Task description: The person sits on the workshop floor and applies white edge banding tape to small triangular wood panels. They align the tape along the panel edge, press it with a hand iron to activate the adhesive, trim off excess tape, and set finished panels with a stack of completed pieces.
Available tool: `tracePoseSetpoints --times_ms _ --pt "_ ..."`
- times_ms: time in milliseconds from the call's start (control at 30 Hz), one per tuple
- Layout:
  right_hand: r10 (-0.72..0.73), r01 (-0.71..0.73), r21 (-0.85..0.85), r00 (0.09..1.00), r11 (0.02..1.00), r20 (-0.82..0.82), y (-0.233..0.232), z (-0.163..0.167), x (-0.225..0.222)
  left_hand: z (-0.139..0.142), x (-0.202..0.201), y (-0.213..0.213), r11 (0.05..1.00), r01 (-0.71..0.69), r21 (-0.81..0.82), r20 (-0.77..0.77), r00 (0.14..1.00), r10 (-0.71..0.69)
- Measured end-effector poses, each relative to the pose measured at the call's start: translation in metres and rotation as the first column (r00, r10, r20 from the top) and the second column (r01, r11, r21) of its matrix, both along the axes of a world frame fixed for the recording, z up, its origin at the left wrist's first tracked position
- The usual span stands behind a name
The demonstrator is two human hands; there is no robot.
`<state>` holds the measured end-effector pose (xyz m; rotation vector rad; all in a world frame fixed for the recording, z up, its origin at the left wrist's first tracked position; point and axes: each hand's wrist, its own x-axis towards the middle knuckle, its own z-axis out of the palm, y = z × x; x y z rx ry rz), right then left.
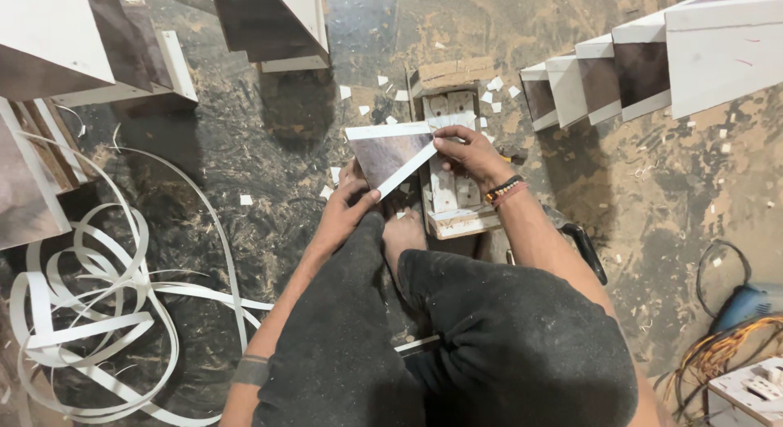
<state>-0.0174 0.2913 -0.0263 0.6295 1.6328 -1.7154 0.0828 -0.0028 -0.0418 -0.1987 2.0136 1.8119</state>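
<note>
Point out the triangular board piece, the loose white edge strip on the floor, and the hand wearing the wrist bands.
triangular board piece (383, 152), head view, on its dark brown face.
white edge strip (98, 313), head view, on a loop of the tangled coil.
right hand (469, 154), head view, on the back of the hand.

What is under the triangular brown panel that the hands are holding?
Under the triangular panel lies a small wooden box with pale blocks inside, and the person's bare foot. The box's left part is covered.

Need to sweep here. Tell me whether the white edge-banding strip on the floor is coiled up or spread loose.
Spread loose: the white edge-banding strip sprawls in tangled open loops over the dusty floor.
</note>
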Motion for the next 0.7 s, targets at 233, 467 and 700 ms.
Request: tracePoseSetpoints --times_ms 233,467,700 --pt "0.06 0.046 0.287 0.935 0.957 -0.35 -0.016 0.022 0.012 -0.014 0.006 -0.001 1.0 -0.01 0.008 0.095 0.995 0.009" --pt "0.648 0.259 0.827 0.523 0.498 -0.554 -0.055 0.058 0.036 -0.034 0.002 0.001 0.995 0.0 -0.098 -0.342 0.939 -0.034" --pt "-0.413 0.496 0.125 0.817 0.859 -0.402 -0.02 0.017 0.013 -0.037 0.001 0.002 0.994 0.019 -0.104 0.054 0.998 -0.013"
